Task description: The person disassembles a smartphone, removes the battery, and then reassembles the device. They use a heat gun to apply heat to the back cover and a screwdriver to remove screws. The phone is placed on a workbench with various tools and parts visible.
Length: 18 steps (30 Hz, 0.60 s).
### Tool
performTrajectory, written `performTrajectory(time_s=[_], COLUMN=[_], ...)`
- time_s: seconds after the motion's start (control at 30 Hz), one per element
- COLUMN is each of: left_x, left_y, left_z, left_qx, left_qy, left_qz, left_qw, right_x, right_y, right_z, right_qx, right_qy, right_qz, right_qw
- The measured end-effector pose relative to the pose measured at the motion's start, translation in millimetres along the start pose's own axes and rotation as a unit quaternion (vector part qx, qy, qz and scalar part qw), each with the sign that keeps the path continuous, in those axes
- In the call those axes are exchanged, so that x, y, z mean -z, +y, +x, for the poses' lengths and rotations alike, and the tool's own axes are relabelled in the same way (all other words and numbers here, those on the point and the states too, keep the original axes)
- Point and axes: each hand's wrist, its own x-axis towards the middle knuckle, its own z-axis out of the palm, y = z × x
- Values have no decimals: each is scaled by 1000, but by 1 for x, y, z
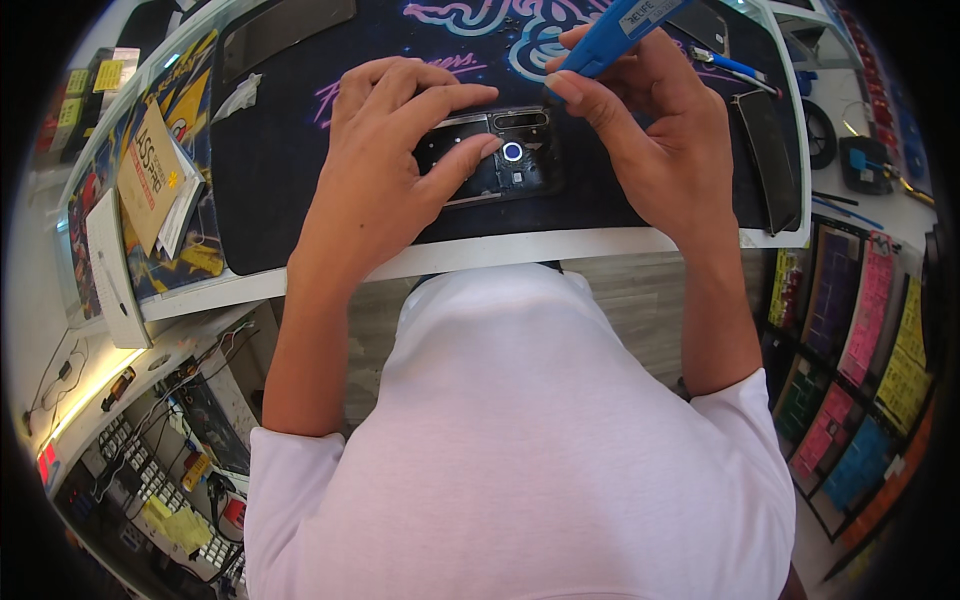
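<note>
A dark phone (535, 160) lies on the black mat in front of me, its back side up, with a camera strip and a round, light-ringed sensor. Across its left part rests my left hand (400, 150), thumb on the phone and index finger along the far edge, steadying it. My right hand (650, 130) grips a blue, thick-bodied hand tool (615, 40), slanting down toward the phone's far right corner. Fingers hide the tool's tip, so whether it touches the phone I cannot tell.
Another dark phone (768, 160) lies by the mat's right edge. A dark flat panel (285, 35) and a crumpled clear wrapper (238, 97) are at far left. Blue pen-like tools (735, 68) lie at far right. A brown packet (150, 180) leans at the left.
</note>
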Motion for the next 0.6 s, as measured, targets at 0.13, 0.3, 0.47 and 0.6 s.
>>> performTrajectory(time_s=[0.13,0.3,0.47,0.6], left_x=[6,3,1,1], left_y=[2,0,-1,-2], left_z=[-25,-40,-42,-42], left_qx=[21,34,36,38], left_qy=[1,11,18,10], left_qz=[11,17,23,23], left_qw=[1000,999,999,999], right_x=[3,0,2,2], right_y=[13,10,5,7], right_z=[-8,-9,-8,-6], right_qx=[-74,-91,-87,-74], right_qy=[0,20,-3,-3], right_qz=[18,70,0,7], right_qw=[997,993,996,997])
